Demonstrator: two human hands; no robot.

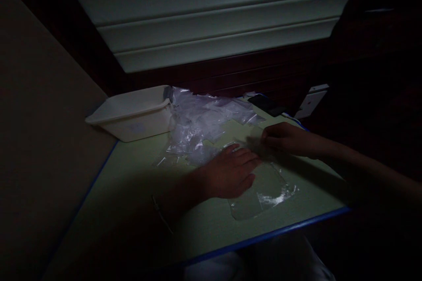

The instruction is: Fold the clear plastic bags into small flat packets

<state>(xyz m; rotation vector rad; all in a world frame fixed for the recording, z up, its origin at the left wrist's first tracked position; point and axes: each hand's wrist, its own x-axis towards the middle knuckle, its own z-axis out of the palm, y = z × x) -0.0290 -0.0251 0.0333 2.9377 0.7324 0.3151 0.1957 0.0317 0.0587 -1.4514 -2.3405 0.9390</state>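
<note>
My left hand (231, 172) lies with fingers stretched out on a clear plastic bag (260, 189) that is spread flat on the pale green table. The bag's near end, with a shiny crinkled patch, sticks out past my thumb. To the right, my right hand (286, 139) is closed in a pinch at the bag's far side, where see-through plastic shows by the fingertips. Its fingers are dim and partly shadowed. Just beyond my left hand is a loose heap of clear plastic bags (204, 116), several of them overlapping.
A white plastic bin (141, 118) stands at the back left, against the heap. A dark flat object (267, 104) lies at the back right. The table (198, 232) has a blue edge; a wall and slatted panel (224, 22) bound it. The room is dim.
</note>
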